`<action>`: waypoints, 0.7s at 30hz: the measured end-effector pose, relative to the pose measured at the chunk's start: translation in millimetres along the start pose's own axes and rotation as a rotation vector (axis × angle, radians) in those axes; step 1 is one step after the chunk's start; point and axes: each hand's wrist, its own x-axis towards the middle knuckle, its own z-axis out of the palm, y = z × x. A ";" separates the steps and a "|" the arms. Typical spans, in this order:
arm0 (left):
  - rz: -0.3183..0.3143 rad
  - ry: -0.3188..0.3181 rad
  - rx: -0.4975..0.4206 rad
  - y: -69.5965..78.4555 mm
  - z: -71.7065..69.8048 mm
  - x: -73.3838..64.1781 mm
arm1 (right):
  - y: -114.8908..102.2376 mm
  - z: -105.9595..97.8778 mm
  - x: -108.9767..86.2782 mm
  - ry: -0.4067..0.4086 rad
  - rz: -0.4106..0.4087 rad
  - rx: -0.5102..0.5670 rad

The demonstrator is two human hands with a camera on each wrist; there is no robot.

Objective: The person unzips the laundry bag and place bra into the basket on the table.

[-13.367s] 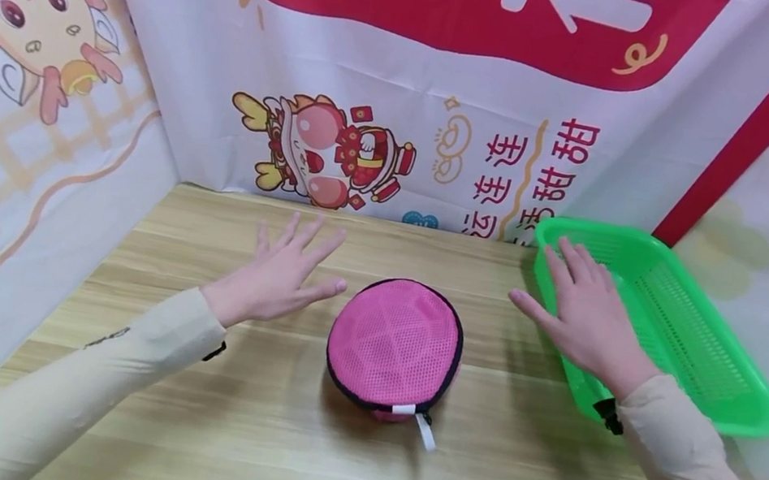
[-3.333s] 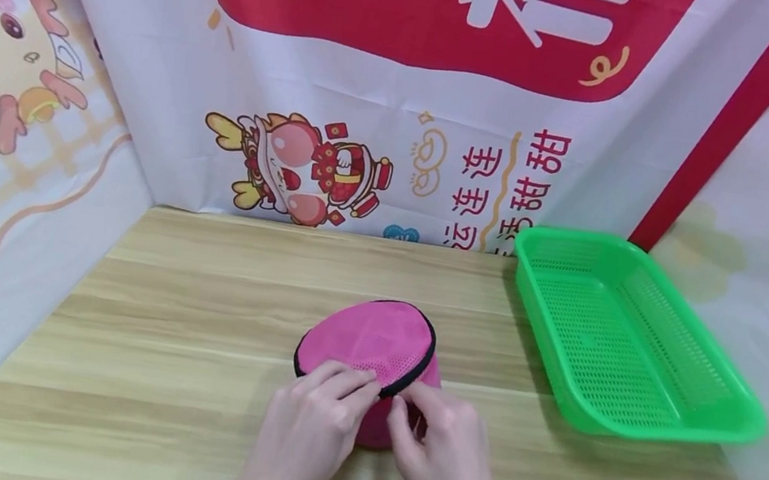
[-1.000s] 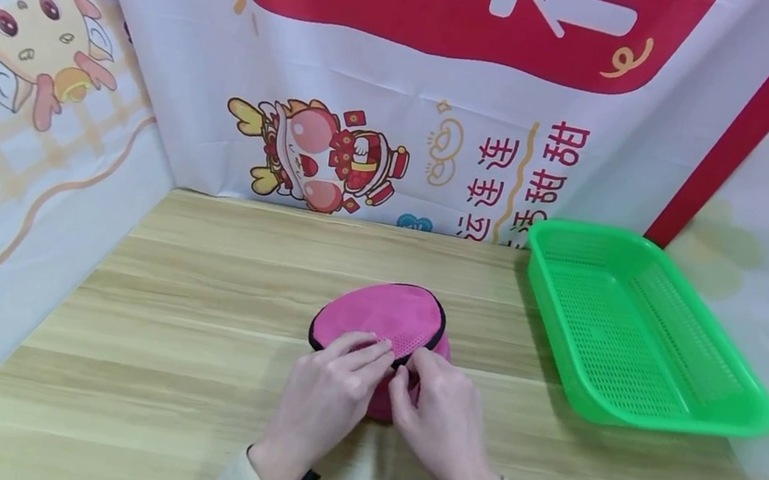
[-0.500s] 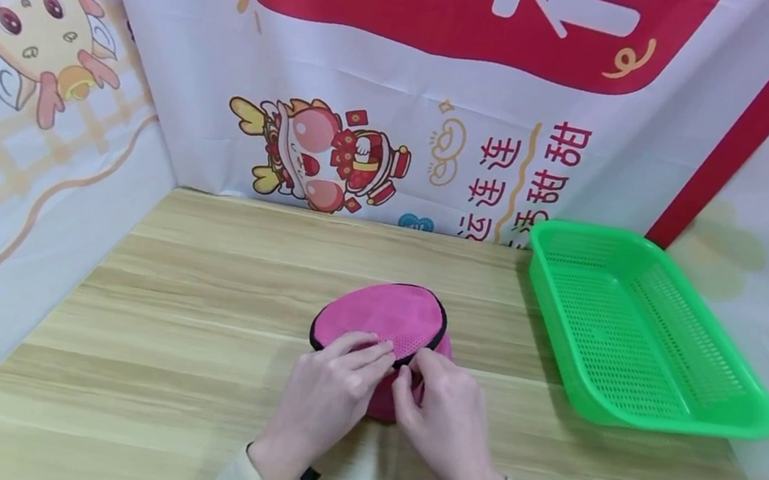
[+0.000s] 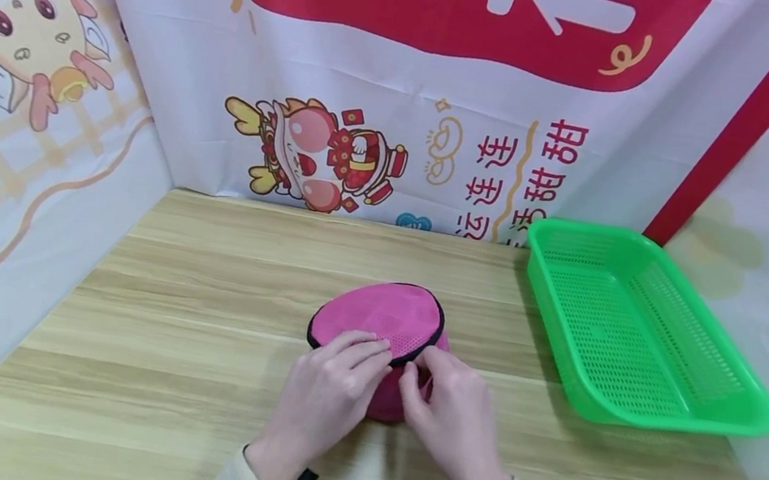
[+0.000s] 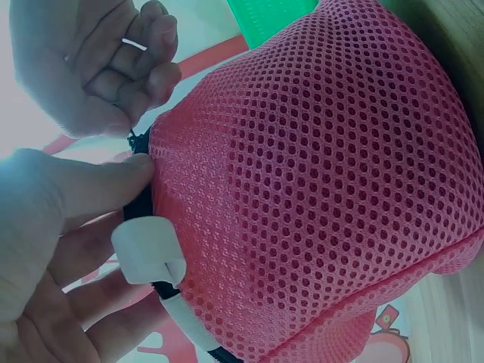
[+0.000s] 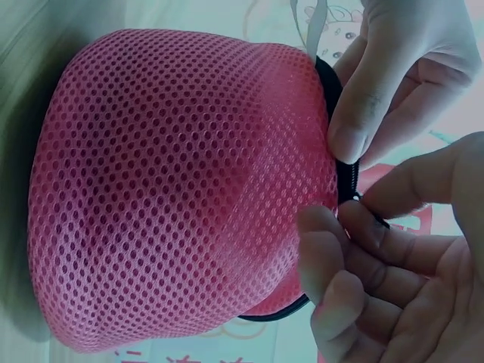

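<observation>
A pink mesh zip bag [image 5: 377, 317] stands on the table, its round top edged by a black zipper [image 7: 348, 180] and tilted. My left hand [image 5: 330, 388] pinches the zipper edge, its thumb [image 6: 113, 181] on the near side and fingers beyond. A white fabric tab [image 6: 147, 249] hangs from the edge beside that thumb. Just right of it, my right hand [image 5: 456, 414] pinches the small zipper pull [image 7: 372, 215] between thumb and index finger, the other fingers curled. In the head view the hands hide the pull and part of the bag's near side.
A green plastic basket [image 5: 636, 341] with perforated sides stands at the right rear of the wooden table [image 5: 154, 355]. Printed cloth hangings [image 5: 408, 71] enclose the back and both sides.
Both hands were spread apart above the table 13.4 s ago; they have since come together on the bag's zipper edge. Over the last half second my right hand shifts slightly right; the left stays.
</observation>
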 end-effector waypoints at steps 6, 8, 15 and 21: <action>0.016 0.018 0.003 0.4 2.4 -0.3 | -2.7 1.1 -0.8 -0.021 -0.084 0.019; 0.018 0.025 0.010 0.3 2.9 -0.7 | -3.7 2.0 -1.4 -0.018 -0.088 0.022; 0.024 0.025 0.008 0.1 4.5 -2.8 | -4.1 2.6 -2.4 -0.030 -0.056 0.029; 0.024 0.029 -0.006 -0.2 2.6 -3.1 | -5.3 2.7 -2.6 -0.062 -0.055 0.009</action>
